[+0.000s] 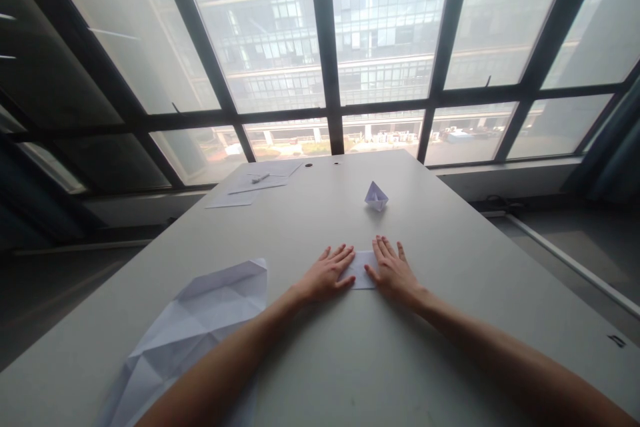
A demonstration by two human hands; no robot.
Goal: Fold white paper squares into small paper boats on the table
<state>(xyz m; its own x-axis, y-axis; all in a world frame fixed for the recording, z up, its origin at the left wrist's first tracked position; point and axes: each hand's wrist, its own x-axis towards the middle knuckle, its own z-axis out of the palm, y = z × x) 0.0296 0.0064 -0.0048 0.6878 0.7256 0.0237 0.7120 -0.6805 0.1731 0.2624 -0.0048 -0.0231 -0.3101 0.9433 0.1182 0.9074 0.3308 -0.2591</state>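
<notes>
A small folded piece of white paper [361, 268] lies flat on the grey table [450, 320] in front of me. My left hand [327, 273] rests on its left side with fingers stretched out flat. My right hand [391, 269] presses its right side, fingers also spread flat. Both hands are open and hold nothing. Beyond them stands a small folded paper boat [377, 196], apart from both hands.
A large creased white sheet [195, 330] lies at the near left, partly under my left forearm. Loose sheets [260, 181] with a pen [260, 178] sit at the far left corner. Windows [380, 33] rise behind the table's far edge.
</notes>
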